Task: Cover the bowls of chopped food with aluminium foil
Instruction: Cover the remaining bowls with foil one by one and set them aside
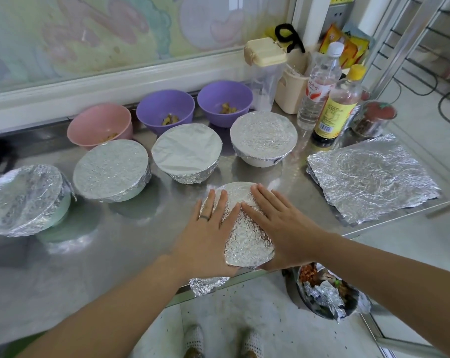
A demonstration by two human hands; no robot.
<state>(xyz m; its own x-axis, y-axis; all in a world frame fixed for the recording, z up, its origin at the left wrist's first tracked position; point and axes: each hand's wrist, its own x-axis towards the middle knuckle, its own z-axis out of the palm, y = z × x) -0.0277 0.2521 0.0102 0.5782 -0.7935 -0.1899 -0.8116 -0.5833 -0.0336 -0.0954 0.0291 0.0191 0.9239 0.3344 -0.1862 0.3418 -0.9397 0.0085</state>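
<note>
The foil-covered bowl [244, 236] sits at the near edge of the tabletop [141, 241], its crinkled aluminium foil drawn over the rim. Both hands lie flat on it, fingers straight and spread. The left hand [213, 228], with a ring [204, 217] on one finger, presses its left side. The right hand [280, 220] presses its right side, and the two thumbs nearly meet over the middle.

Beyond this bowl stands a row of three more covered bowls: one to the left [111, 170], one straight behind [186, 153] and one behind to the right [264, 136]. A fourth covered bowl [24, 197] stands well off to its left.

Farther back, by the wall, a pink bowl [99, 124] and two purple bowls [165, 111] [225, 99] stand uncovered with a little chopped food in them. To the right of the pressed bowl lies a flat stack of foil sheets [371, 177], with two bottles [319, 83] [337, 104] behind it. A foil scrap [208, 285] hangs at the tabletop edge just below the pressed bowl, and a bin [327, 290] holding scraps stands on the floor below to the right.
</note>
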